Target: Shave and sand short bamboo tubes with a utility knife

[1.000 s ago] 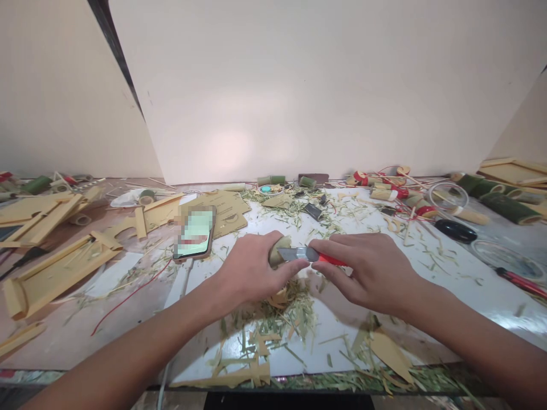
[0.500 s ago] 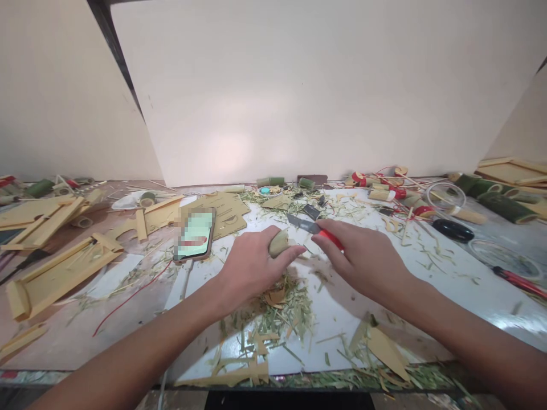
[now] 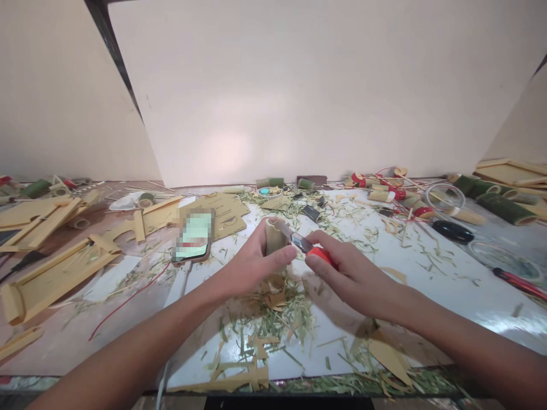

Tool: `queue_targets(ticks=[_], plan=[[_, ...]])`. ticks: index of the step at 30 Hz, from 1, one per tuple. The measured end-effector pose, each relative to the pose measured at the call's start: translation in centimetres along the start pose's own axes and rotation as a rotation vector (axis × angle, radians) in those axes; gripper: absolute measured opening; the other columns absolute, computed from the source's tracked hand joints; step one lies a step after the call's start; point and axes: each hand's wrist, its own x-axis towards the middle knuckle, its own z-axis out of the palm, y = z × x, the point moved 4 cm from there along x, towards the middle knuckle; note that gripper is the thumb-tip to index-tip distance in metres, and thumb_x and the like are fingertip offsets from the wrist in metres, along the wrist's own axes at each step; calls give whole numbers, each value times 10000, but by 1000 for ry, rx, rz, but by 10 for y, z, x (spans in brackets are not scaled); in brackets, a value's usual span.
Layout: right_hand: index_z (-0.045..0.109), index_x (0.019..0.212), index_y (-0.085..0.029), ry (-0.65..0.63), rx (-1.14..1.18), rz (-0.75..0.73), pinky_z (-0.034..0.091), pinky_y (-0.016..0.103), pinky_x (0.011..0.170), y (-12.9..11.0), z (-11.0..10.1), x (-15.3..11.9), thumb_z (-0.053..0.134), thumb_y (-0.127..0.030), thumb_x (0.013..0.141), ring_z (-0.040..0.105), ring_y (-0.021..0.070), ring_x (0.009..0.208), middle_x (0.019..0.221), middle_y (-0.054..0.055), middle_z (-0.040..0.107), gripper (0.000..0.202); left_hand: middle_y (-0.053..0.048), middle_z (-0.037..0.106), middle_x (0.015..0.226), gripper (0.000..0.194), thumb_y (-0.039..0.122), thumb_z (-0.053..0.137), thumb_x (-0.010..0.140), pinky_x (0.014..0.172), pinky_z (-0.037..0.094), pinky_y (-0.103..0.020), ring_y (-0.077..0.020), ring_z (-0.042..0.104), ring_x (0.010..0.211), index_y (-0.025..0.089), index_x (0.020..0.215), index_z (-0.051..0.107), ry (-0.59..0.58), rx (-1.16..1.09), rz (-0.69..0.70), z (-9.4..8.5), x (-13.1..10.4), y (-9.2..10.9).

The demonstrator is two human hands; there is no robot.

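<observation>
My left hand (image 3: 258, 253) is wrapped round a short piece of bamboo tube (image 3: 273, 238), its pale open end facing up. In my right hand (image 3: 342, 265) is a utility knife (image 3: 318, 250) with a red handle, its grey blade pointing left and away from me. The blade's tip meets the rim of the bamboo, partly inside the opening as far as I can see. My left thumb lies along the near side of the tube, close to the knife. Green and tan shavings (image 3: 286, 319) lie heaped below my hands on the white board (image 3: 239, 353).
Left of my hands, a phone (image 3: 194, 233) leans by cut cardboard (image 3: 226, 213), with a cable running toward me. Wooden frames (image 3: 64, 273) lie farther left. Green bamboo tubes (image 3: 504, 205), a black mouse-like object (image 3: 453, 230) and a red-handled tool (image 3: 517, 281) are at right. A wall panel (image 3: 307, 97) stands behind.
The bamboo has been tipped upright, so its open end now shows. My right hand has moved left and slightly down, bringing the knife blade from beyond the bamboo to its rim.
</observation>
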Motion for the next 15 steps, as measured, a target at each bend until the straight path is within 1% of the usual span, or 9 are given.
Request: queue_targets(ticks=[4, 8, 12, 15], plan=[[497, 949, -220, -17, -62, -14, 318, 269, 516, 0, 5, -2, 339, -496, 992, 433, 126, 531, 587, -58, 456, 321, 3, 501, 842, 416, 536, 640, 817, 646, 425, -270, -139, 474, 742, 225, 1039, 476, 5, -11, 12, 3, 1, -1], [486, 925, -220, -23, -90, -23, 315, 270, 516, 1, 7, -3, 346, -473, 994, 437, 125, 532, 589, -60, 459, 297, 25, 462, 789, 411, 528, 646, 818, 608, 389, -246, -116, 428, 686, 211, 1009, 468, -12, -19, 25, 4, 3, -5], [480, 904, -220, -32, -119, -27, 309, 273, 518, 1, 6, -4, 335, -469, 995, 438, 130, 536, 598, -54, 470, 302, 31, 486, 762, 380, 499, 662, 813, 602, 382, -242, -111, 437, 672, 196, 945, 475, -11, -12, 34, 5, 4, -6], [486, 922, -225, -28, -137, -25, 306, 269, 517, 1, 5, -5, 337, -463, 994, 446, 132, 531, 589, -55, 478, 290, 31, 513, 738, 342, 469, 654, 824, 612, 397, -250, -118, 471, 667, 192, 924, 480, 31, 25, 41, 4, 3, -5]])
